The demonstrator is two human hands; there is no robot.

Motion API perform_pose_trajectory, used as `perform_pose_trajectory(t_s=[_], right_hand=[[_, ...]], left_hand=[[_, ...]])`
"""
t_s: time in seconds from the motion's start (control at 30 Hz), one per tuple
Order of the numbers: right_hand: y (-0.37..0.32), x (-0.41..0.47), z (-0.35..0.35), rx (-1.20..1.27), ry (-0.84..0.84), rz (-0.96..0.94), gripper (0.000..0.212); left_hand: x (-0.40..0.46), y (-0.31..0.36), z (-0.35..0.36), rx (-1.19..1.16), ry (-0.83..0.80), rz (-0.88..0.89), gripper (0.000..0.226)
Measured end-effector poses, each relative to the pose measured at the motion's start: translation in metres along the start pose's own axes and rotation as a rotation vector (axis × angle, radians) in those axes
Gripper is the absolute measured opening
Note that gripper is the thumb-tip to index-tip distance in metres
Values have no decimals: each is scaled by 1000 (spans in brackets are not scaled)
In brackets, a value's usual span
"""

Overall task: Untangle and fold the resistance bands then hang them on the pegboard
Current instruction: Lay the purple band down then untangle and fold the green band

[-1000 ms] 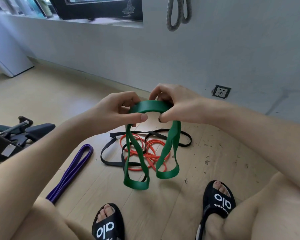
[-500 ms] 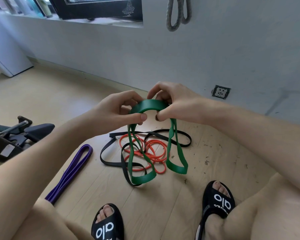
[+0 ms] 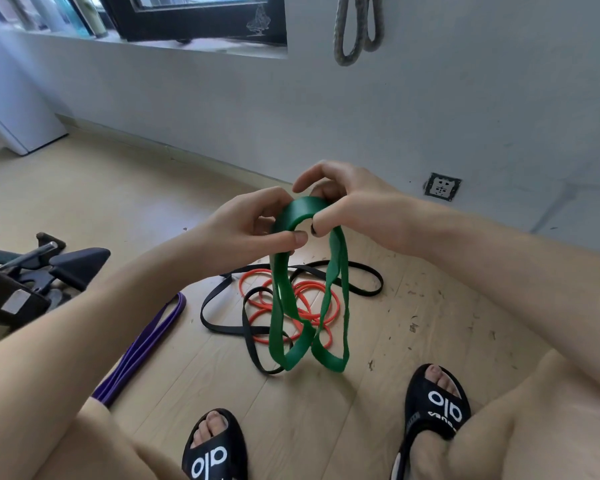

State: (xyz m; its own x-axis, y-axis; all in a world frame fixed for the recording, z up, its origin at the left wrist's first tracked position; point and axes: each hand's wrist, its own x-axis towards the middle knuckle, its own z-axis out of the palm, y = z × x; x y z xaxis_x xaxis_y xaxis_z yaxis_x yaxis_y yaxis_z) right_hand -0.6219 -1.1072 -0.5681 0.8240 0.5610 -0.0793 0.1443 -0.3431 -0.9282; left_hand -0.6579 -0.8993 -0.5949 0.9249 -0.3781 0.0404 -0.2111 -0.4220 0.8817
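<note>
Both hands pinch the green band (image 3: pixel 303 211) at its top fold, left hand (image 3: pixel 246 233) & right hand (image 3: pixel 354 209) closed on it, loops hanging straight down above the orange/black tangle (image 3: pixel 291 306) on the floor (image 3: pixel 430 323).

A pale grey wall (image 3: pixel 430 109) runs across the back, meeting a light wood plank floor (image 3: pixel 326 410) at a low skirting. A dark-framed window (image 3: pixel 201 19) sits at the upper left above a grey sill (image 3: pixel 153 46), with daylight coming through it. A socket (image 3: pixel 442 186) is set low in the wall at the right. A white cabinet (image 3: pixel 14 116) stands in the left corner. Small dark flecks litter the floor at the right.
</note>
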Motion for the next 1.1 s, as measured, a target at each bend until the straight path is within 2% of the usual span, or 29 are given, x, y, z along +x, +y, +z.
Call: perform_pose_trajectory(t_s=[0.07, 0.2, 0.43, 0.63, 0.73, 0.93, 1.1], right_hand=[[-2, 1, 2, 132, -17, 20, 55], [-6, 3, 7, 304, -11, 13, 46], [-14, 4, 22, 309, 177, 1, 24], [-23, 5, 31, 450, 320, 48, 18], [-23, 9, 35, 528, 400, 83, 22], [-21, 9, 25, 717, 422, 107, 23], [-21, 10, 13, 869, 476, 125, 20]], left_hand=[[1, -1, 4, -10, -14, -4, 25], [3, -2, 13, 15, 12, 16, 48], [12, -14, 35, -70, 56, -31, 43], [16, -11, 52, -60, 187, 13, 40], [20, -10, 57, -74, 222, 28, 39], [17, -7, 51, -61, 180, 9, 24], [13, -3, 43, -61, 96, -39, 28]])
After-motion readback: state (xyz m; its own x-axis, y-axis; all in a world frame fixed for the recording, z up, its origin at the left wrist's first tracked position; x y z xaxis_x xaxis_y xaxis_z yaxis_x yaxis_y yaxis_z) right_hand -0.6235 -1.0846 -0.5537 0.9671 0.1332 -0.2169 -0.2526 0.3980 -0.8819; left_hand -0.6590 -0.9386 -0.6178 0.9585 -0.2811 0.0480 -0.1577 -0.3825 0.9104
